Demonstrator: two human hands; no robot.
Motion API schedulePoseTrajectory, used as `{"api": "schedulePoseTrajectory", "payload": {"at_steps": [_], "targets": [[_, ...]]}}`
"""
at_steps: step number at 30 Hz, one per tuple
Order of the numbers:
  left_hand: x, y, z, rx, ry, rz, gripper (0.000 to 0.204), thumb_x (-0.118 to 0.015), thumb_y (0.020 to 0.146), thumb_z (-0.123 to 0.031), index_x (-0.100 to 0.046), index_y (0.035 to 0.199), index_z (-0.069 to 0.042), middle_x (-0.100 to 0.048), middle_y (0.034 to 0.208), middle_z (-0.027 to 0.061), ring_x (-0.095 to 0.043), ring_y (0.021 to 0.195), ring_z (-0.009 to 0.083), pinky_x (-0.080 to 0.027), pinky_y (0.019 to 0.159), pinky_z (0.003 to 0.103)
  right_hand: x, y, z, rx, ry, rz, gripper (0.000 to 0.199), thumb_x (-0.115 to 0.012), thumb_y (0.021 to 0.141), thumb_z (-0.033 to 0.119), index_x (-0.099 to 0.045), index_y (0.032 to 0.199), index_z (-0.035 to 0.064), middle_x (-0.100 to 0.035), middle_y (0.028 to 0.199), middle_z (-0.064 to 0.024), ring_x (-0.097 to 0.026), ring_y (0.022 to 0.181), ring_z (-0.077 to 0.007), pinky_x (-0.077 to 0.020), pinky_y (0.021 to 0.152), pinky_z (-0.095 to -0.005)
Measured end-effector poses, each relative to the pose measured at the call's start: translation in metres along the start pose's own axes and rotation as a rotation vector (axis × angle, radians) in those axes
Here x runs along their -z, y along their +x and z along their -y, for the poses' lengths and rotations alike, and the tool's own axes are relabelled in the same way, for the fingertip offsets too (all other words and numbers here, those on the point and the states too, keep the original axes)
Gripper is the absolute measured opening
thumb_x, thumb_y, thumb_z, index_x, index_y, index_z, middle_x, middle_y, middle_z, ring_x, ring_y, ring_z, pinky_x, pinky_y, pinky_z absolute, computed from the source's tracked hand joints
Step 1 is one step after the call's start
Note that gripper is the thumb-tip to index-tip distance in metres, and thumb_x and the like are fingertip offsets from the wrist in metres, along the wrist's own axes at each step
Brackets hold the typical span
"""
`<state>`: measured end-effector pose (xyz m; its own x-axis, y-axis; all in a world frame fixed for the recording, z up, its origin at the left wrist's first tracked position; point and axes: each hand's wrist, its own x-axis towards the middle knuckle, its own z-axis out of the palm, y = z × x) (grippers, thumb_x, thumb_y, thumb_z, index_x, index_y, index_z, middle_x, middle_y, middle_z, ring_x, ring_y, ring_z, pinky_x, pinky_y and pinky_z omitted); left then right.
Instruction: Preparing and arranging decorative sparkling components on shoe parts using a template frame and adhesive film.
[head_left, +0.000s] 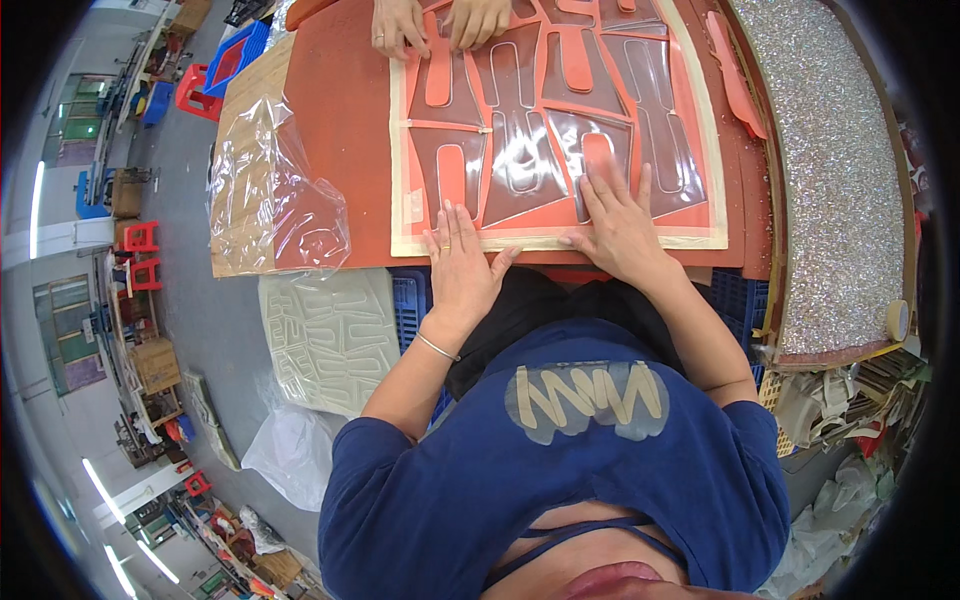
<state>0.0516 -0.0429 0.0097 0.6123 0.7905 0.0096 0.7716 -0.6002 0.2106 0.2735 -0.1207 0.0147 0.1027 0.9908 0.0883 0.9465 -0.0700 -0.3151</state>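
My left hand [463, 262] lies with fingers stretched out, its fingertips at the lower end of an orange-red rounded strip [451, 175]. That strip fills a cutout in a clear plastic template sheet [515, 205] on the board. Further right, my right hand [622, 220] is spread over the sheet, its fingertips a little blurred. They touch or hover at the lower end of another orange-red strip [597, 150]; contact is hard to tell. A cream-edged orange board [560, 240] lies under both hands. Neither hand grips anything.
Across the board, a co-worker's hands [440, 28] touch a further strip [438, 75]. Crumpled clear film [300, 215] lies at the left of the table. A glittery silver sheet [835, 180] borders the right side. A grey moulded sheet [330, 340] sits below the table edge.
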Motion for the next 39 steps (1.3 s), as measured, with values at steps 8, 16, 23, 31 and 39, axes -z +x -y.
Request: {"api": "schedulePoseTrajectory", "payload": {"at_steps": [8, 16, 23, 31, 39], "targets": [[-0.003, 0.075, -0.085, -0.527, -0.428, -0.181, 0.064, -0.054, 0.091, -0.026, -0.029, 0.135, 0.012, -0.035, 0.138, 0.0308, -0.029, 0.133, 0.0442, -0.026, 0.108, 0.051, 0.034, 0.041, -0.04, 0.001, 0.27, 0.016, 0.047, -0.057, 0.087, 0.022, -0.049, 0.125, -0.004, -0.043, 0.134, -0.0243, -0.043, 0.123, -0.0398, -0.0272, 0.107, -0.05], [-0.04, 0.041, -0.112, -0.503, -0.161, -0.065, 0.088, -0.051, 0.083, -0.058, -0.032, 0.137, 0.009, -0.03, 0.145, 0.0229, -0.025, 0.138, 0.0332, -0.014, 0.112, 0.05, -0.006, 0.05, -0.09, -0.084, -0.227, -0.13, 0.062, -0.046, 0.091, 0.043, -0.04, 0.134, -0.0005, -0.037, 0.139, -0.0235, -0.034, 0.131, -0.0356, -0.0174, 0.106, -0.0597], [-0.041, 0.04, -0.111, -0.501, -0.168, -0.093, 0.087, -0.049, 0.083, -0.059, -0.034, 0.137, 0.007, -0.033, 0.144, 0.0214, -0.026, 0.137, 0.0327, -0.015, 0.112, 0.05, 0.001, 0.132, -0.115, -0.281, 0.116, -0.373, 0.024, -0.058, 0.085, 0.022, -0.067, 0.097, 0.003, -0.06, 0.108, -0.019, -0.057, 0.102, -0.0342, -0.0448, 0.085, -0.0447], [-0.039, 0.036, -0.11, -0.507, -0.108, -0.046, 0.095, -0.047, 0.078, -0.067, -0.033, 0.139, 0.005, -0.029, 0.147, 0.018, -0.022, 0.139, 0.0283, -0.017, 0.112, 0.048, 0.001, 0.218, -0.154, -0.573, 0.49, -0.099, 0.024, -0.07, 0.076, 0.02, -0.067, 0.088, -0.0002, -0.066, 0.076, -0.0169, -0.065, 0.067, -0.0264, -0.052, 0.066, -0.0388], [-0.038, 0.039, -0.108, -0.505, -0.118, -0.017, 0.097, -0.048, 0.076, -0.068, -0.033, 0.139, 0.004, -0.026, 0.149, 0.0173, -0.021, 0.14, 0.0278, -0.016, 0.112, 0.048, 0.002, 0.215, -0.163, -0.608, 0.71, -0.175, 0.014, -0.07, 0.082, 0.011, -0.07, 0.09, 0.0003, -0.056, 0.06, 0.0004, -0.048, 0.045, -0.008, -0.0428, 0.035, -0.0238]]}}
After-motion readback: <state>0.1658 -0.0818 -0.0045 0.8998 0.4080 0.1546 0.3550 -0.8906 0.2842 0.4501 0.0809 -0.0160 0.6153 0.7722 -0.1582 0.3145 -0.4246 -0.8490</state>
